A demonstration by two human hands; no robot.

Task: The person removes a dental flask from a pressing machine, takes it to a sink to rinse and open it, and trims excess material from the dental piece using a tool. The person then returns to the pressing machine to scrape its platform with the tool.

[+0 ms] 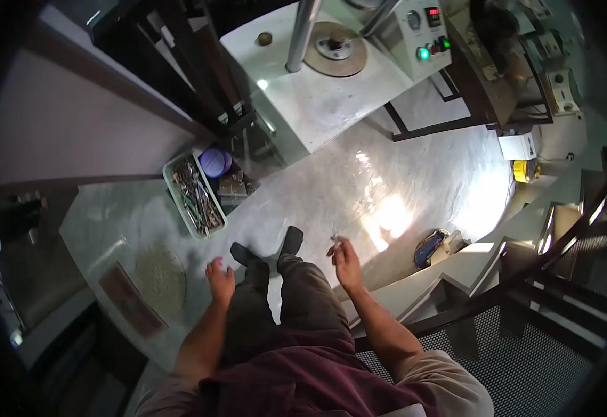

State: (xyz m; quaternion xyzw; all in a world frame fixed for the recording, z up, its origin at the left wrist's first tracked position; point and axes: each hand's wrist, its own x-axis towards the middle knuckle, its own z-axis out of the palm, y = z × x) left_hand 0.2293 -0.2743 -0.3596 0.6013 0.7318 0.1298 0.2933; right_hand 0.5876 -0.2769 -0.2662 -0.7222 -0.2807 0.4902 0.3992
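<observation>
My left hand (pixel 220 280) hangs beside my left leg with its fingers loosely apart and nothing in it. On the other side, my right hand (pixel 346 264) is closed in a pinch at thigh height. A small pale, shiny object (pixel 335 238) shows at its fingertips, too small to name. Both hands are above the floor, away from the furniture. Ahead of my left hand, a pale green plastic tray (pixel 169 182) full of mixed metal tools and rods rests on the floor.
A white machine table (pixel 331 115) with a round disc (pixel 345 66) and a lit control panel (pixel 425 35) stands ahead. Beside the tray is a purple container (pixel 214 162). A doormat (pixel 133 299) lies left. Metal stairs (pixel 484 267) rise at right, near a blue-and-white bundle (pixel 437 248).
</observation>
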